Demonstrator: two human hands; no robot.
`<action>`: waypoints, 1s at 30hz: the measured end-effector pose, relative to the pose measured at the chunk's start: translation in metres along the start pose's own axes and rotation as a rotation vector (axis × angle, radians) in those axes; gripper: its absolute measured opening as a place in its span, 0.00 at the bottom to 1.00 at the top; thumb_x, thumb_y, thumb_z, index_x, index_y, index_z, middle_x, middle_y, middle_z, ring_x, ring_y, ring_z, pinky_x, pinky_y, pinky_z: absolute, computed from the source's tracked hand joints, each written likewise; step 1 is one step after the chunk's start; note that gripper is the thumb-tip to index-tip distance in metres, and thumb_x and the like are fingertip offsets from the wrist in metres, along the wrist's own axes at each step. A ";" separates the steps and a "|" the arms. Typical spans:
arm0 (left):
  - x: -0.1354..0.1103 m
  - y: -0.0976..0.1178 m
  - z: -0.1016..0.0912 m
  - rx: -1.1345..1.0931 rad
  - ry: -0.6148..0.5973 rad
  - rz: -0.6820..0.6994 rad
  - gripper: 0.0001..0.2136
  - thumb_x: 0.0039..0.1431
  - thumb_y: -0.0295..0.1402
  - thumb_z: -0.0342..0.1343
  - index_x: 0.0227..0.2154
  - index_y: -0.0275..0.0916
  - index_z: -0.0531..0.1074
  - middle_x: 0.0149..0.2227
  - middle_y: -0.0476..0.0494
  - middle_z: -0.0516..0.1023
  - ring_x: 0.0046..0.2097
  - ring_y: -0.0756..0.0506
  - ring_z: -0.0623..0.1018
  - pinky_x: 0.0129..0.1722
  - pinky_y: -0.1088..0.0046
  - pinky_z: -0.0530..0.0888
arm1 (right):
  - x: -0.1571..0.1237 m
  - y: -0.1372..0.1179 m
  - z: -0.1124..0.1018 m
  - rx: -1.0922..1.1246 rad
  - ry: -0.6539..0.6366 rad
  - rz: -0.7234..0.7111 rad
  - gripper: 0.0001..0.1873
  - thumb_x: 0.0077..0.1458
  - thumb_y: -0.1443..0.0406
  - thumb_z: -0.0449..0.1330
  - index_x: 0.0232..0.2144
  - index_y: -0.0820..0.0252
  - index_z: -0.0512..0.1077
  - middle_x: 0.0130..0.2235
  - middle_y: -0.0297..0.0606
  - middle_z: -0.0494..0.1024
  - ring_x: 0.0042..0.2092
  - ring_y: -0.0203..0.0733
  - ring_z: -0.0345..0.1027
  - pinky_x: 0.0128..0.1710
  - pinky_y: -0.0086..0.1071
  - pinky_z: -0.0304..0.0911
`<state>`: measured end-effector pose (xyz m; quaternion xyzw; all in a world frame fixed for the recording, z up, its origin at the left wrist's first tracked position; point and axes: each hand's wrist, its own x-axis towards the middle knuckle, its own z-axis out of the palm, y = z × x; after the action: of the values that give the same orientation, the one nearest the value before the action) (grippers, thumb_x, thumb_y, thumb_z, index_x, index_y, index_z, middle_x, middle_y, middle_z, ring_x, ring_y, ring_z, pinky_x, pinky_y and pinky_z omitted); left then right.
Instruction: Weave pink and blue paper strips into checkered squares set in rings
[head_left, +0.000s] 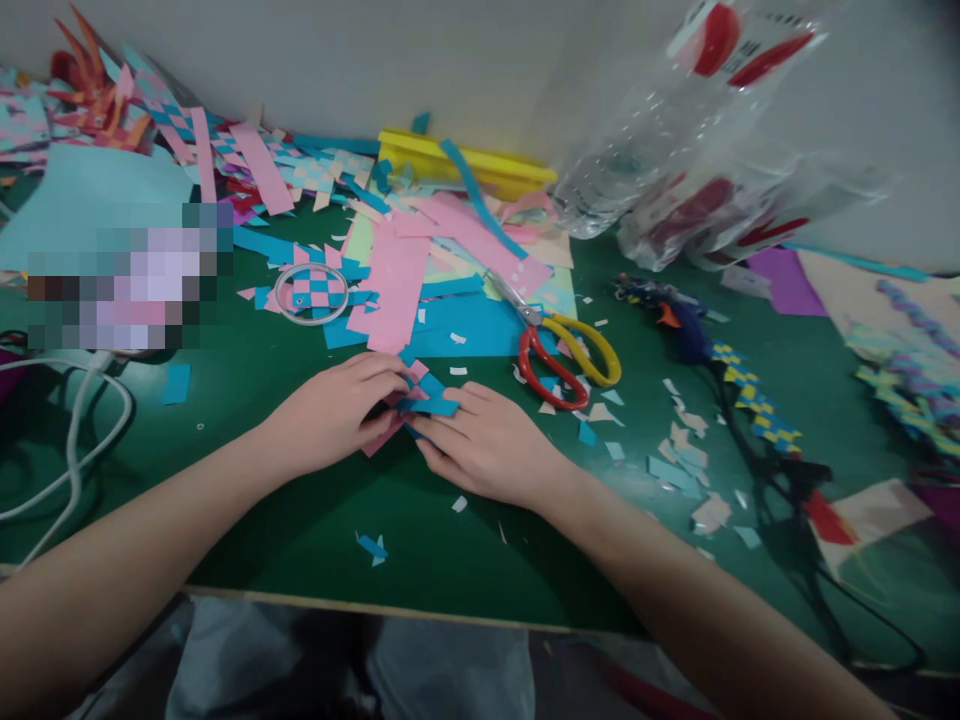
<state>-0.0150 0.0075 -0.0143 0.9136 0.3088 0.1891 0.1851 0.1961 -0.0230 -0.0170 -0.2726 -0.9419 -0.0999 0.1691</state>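
Left hand [345, 412] and right hand [484, 440] close together over green desk [285, 530], fingers curled, both pinching blue-and-pink woven paper piece [429, 402] between them. Beyond, left: white ring [315, 321] around checkered paper [319, 287]. Right: scissors [532, 316], red and yellow handles. Farther back: clear plastic packaging [626, 150].

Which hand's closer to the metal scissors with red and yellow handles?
The right hand, on the near left side of the scissors; the left hand is farther left.
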 end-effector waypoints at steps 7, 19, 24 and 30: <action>-0.001 0.000 0.000 -0.038 -0.015 -0.023 0.11 0.58 0.25 0.54 0.44 0.36 0.68 0.51 0.42 0.71 0.54 0.45 0.69 0.52 0.68 0.71 | 0.002 -0.001 0.005 0.066 -0.002 0.051 0.13 0.59 0.65 0.52 0.38 0.65 0.74 0.31 0.42 0.78 0.35 0.44 0.68 0.34 0.36 0.58; -0.001 0.002 -0.001 -0.007 -0.020 -0.021 0.12 0.58 0.26 0.53 0.45 0.35 0.67 0.51 0.40 0.71 0.55 0.44 0.69 0.53 0.66 0.70 | -0.003 0.007 0.009 0.262 0.025 0.139 0.13 0.61 0.67 0.50 0.40 0.62 0.74 0.38 0.43 0.77 0.39 0.43 0.67 0.38 0.37 0.62; -0.001 0.003 0.001 0.036 -0.046 -0.019 0.12 0.59 0.27 0.53 0.45 0.35 0.67 0.52 0.40 0.70 0.56 0.43 0.68 0.54 0.65 0.70 | -0.002 0.010 0.012 0.219 0.021 0.119 0.12 0.61 0.66 0.51 0.38 0.60 0.75 0.37 0.41 0.76 0.39 0.42 0.66 0.38 0.36 0.60; -0.002 0.003 0.000 0.037 -0.040 -0.011 0.12 0.60 0.27 0.52 0.47 0.37 0.66 0.52 0.40 0.69 0.56 0.43 0.68 0.54 0.64 0.70 | 0.004 0.009 0.004 0.162 0.005 0.089 0.11 0.61 0.67 0.52 0.35 0.59 0.76 0.35 0.40 0.75 0.38 0.41 0.64 0.36 0.34 0.55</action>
<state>-0.0150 0.0041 -0.0131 0.9188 0.3134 0.1639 0.1754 0.1968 -0.0125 -0.0183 -0.2994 -0.9334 -0.0162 0.1971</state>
